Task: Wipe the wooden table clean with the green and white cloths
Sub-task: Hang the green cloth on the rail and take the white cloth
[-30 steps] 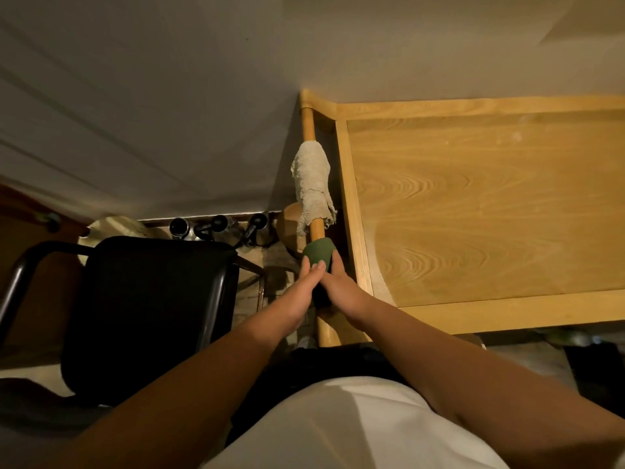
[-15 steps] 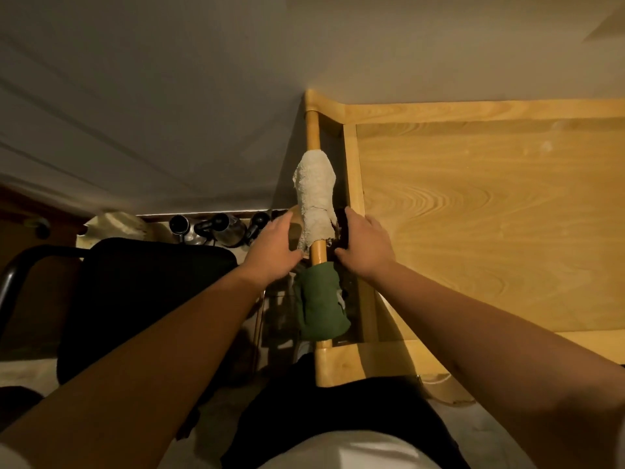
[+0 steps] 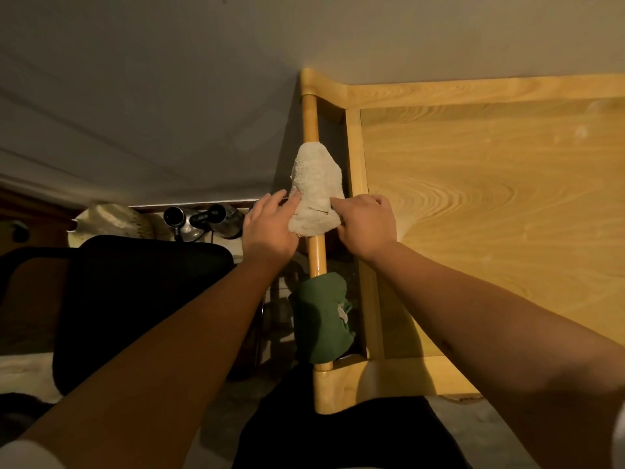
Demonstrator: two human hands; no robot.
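Table (image 3: pixel 490 231) comes first — a pale wooden top with a raised rim, pushed against the wall, its grain bare from the rail side onward. Along the table's left edge runs a round wooden rail (image 3: pixel 317 255), set just outside the rim with a dark gap between. Both cloths hang on that rail: the green cloth (image 3: pixel 321 319) draped near the table's front corner, the white cloth (image 3: pixel 316 191) further up the rail toward the wall.

Left of the rail stands a black chair (image 3: pixel 135 299), and beyond it, well apart from the table, a few metal pots (image 3: pixel 203 220) whose dark mouths show nothing I can make out.

Judging by the hands, the step in hand is the cloths on the rail, not wiping; no cloth lies on the table top. The left hand (image 3: pixel 269 228) lies against the white cloth's left side with fingers straight, touching it. The right hand (image 3: pixel 367 220) meets the cloth's right side, forefinger extended onto the terry, the rest loosely bent — neither hand plainly pinches it.

Next move, as I judge it, calls for gathering the white cloth between both hands and lifting it clear over the rail without dragging the green one along.
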